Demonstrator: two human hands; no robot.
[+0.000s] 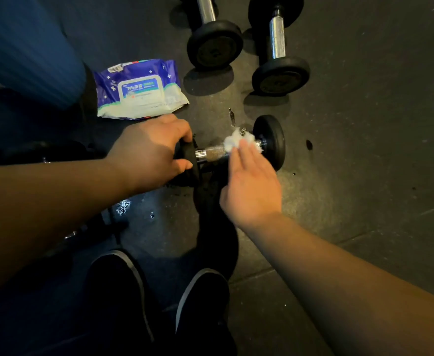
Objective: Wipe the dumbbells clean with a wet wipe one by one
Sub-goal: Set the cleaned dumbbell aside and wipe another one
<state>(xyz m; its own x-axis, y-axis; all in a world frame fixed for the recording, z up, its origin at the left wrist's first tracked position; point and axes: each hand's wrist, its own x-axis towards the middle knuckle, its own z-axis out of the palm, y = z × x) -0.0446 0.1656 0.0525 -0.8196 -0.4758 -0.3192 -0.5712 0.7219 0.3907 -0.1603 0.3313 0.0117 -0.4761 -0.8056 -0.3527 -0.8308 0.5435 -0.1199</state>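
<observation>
A small black dumbbell point(271, 141) with a chrome handle lies crosswise on the dark floor. My left hand point(149, 150) grips its near-left weight head, fingers curled over the rim. My right hand point(250, 187) holds a crumpled white wet wipe point(236, 141) against the handle close to the right head; the fingers look fairly straight, pressing down on the wipe. The handle's left part shows bare chrome between the two hands.
Two more black dumbbells point(214, 43) point(280, 73) lie at the back. A purple and white wet wipe pack point(140, 89) lies at the left beside a blue-clad leg. My two dark shoes point(203, 304) are at the bottom. Wet spots point(123, 205) glisten on the rubber floor.
</observation>
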